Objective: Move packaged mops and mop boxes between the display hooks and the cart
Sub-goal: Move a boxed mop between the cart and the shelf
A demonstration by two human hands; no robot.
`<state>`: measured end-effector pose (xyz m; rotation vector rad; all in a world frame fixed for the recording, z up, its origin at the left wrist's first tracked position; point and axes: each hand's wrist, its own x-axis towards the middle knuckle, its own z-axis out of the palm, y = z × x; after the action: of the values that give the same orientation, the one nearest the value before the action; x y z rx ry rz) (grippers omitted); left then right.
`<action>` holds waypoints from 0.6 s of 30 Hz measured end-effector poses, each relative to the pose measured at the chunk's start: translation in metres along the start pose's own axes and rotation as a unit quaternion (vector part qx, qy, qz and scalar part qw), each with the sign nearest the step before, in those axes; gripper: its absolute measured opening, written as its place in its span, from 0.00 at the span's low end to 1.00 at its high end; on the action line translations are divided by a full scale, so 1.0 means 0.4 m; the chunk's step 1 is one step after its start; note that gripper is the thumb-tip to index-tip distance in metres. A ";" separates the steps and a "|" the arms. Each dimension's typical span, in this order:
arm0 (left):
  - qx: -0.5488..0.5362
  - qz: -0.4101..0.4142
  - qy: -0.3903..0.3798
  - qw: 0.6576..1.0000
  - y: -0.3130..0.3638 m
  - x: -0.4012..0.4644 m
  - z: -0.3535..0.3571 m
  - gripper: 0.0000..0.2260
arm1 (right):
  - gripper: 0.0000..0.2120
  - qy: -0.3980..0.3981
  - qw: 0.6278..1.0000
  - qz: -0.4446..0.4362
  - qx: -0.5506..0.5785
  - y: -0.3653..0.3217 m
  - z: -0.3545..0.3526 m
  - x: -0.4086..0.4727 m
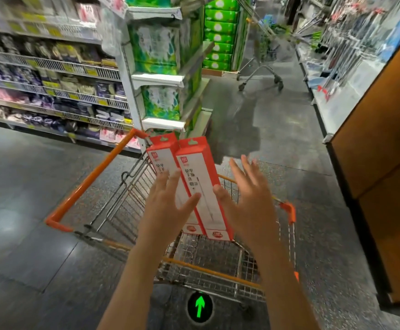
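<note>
A store aisle with a dark speckled floor (39, 198) holds an orange-framed wire cart (94, 172) in the middle of the view, its basket open at the top. Two long red-and-white mop boxes (203, 184) stand in the cart side by side, touching, with their long axes tilted up and away from the person; the hanging tabs at their top ends point toward the shelving ahead, and their lower ends rest down inside the basket.

To the left run shelves (51, 75) packed with blurred packets; straight ahead an end display (158, 75) carries green-printed packs, just beyond the cart's far corner. A second, grey cart (260, 67) stands farther down the aisle, well apart. On the right a display of hanging mops (351, 44) lines the aisle, and an orange-brown panel (384, 139) stands near the cart's right side.

The left hand (168, 206) reaches forward with fingers straight and spread, in front of the left box. The right hand (246, 201) is likewise spread flat beside the right box, its thumb at the box's edge; neither hand curls round anything
</note>
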<state>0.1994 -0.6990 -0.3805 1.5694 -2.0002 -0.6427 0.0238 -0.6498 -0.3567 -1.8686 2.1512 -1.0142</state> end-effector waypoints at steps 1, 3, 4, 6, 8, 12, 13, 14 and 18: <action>-0.018 -0.007 -0.014 1.000 0.001 0.026 0.024 0.41 | 0.38 -0.013 1.000 0.010 0.008 0.018 0.019 0.021; -0.038 -0.018 -0.038 0.998 -0.007 0.075 0.065 0.39 | 0.37 -0.035 0.999 0.026 0.019 0.048 0.060 0.060; -0.044 -0.022 -0.048 0.998 -0.017 0.098 0.081 0.38 | 0.37 -0.043 0.998 0.033 0.024 0.061 0.081 0.078; -0.056 -0.037 -0.060 0.996 -0.045 0.147 0.107 0.37 | 0.37 -0.054 0.996 0.052 0.043 0.082 0.126 0.114; -0.061 -0.053 -0.066 0.994 -0.078 0.200 0.128 0.35 | 0.37 -0.065 0.993 0.076 0.065 0.102 0.173 0.154; -0.116 -0.072 -0.065 0.989 -0.142 0.314 0.164 0.31 | 0.38 -0.075 0.987 0.114 0.084 0.140 0.275 0.249; -0.141 -0.083 -0.067 0.984 -0.155 0.346 0.171 0.30 | 0.37 -0.077 0.985 0.128 0.089 0.147 0.302 0.276; -0.171 -0.096 -0.070 0.978 -0.166 0.379 0.176 0.29 | 0.37 -0.079 0.982 0.142 0.096 0.153 0.330 0.304; -0.267 -0.142 -0.073 0.950 -0.215 0.512 0.217 0.30 | 0.38 -0.074 0.971 0.183 0.133 0.172 0.451 0.414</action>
<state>0.1648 -0.9129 -0.4800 1.5003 -1.5156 -1.3214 0.0173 -0.8731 -0.4786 -1.3220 2.0499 -0.9881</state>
